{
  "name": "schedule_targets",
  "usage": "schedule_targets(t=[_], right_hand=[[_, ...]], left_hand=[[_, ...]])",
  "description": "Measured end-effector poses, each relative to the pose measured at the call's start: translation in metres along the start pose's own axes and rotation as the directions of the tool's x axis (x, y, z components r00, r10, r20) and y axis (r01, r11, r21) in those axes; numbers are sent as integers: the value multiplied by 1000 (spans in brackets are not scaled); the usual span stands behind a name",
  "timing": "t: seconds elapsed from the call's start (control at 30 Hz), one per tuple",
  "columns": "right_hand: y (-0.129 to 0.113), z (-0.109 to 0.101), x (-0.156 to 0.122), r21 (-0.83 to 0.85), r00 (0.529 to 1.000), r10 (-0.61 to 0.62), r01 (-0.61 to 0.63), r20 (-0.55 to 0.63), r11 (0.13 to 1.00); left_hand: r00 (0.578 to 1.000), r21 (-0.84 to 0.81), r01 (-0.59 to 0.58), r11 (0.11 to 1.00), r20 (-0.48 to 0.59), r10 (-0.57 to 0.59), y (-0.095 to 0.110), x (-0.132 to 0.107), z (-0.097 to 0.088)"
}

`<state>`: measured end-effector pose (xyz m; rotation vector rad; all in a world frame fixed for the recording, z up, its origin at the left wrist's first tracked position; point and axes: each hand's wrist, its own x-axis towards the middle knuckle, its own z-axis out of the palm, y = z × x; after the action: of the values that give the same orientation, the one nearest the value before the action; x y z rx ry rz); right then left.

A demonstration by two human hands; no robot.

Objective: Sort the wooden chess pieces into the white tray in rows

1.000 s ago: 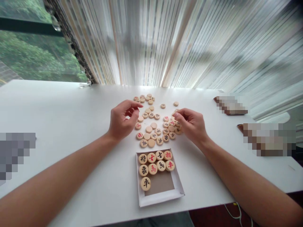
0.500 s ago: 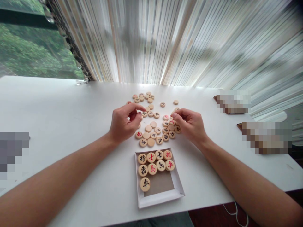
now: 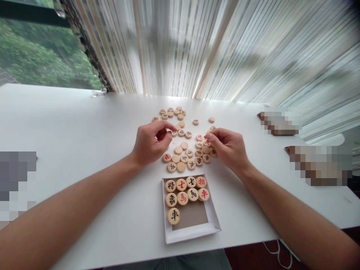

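Fingers (image 3: pixel 166 126) on the left hand (image 3: pixel 150 146) are loosely curled, thumb and index apart, nothing visible between them. Index tip hangs just beside a black-marked piece (image 3: pixel 174 134); can't tell if they touch. The loose pieces (image 3: pixel 181 167) sit mid-table, spread between and beyond both hands, some character side up, some blank. Below them is the shallow box (image 3: pixel 191 235), nearer the person: two rows of four, plus one black piece (image 3: pixel 173 216) at near left. The right hand (image 3: pixel 229 148) has thumb and index drawn together over the right-hand cluster, but honestly can't tell if they've got anything.

Tip: a rim pinch, thumb and index on opposite edges, should beat pressing from above, since neighbours crowd in. Probably worth lifting straight up too.

Around it, left to right: a pixelated grey thing (image 3: pixel 14 176) on the left, striped curtain (image 3: pixel 174 48) past the table's (image 3: pixel 84 131) far edge, two pixelated objects (image 3: pixel 320 165) on the right. Main obstacle is the right hand itself, covering part of that cluster.
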<state>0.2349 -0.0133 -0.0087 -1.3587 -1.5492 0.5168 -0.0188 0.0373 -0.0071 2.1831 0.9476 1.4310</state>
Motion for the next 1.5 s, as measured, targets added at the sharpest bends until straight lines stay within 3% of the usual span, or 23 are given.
schedule_targets(t=[0.93, 1.3, 1.5], right_hand=[[-3, 2, -4, -8, 993, 29, -28, 114, 1000], [-1, 0, -4, -44, 1000, 10, -9, 23, 999], [-1, -3, -1, -39, 999, -1, -1, -51, 999]], left_hand=[[990, 19, 63, 998, 125, -64, 0, 2, 2], [989, -4, 97, 995, 115, -96, 1, 2, 1], [985, -90, 170, 981, 24, -168, -2, 2, 0]])
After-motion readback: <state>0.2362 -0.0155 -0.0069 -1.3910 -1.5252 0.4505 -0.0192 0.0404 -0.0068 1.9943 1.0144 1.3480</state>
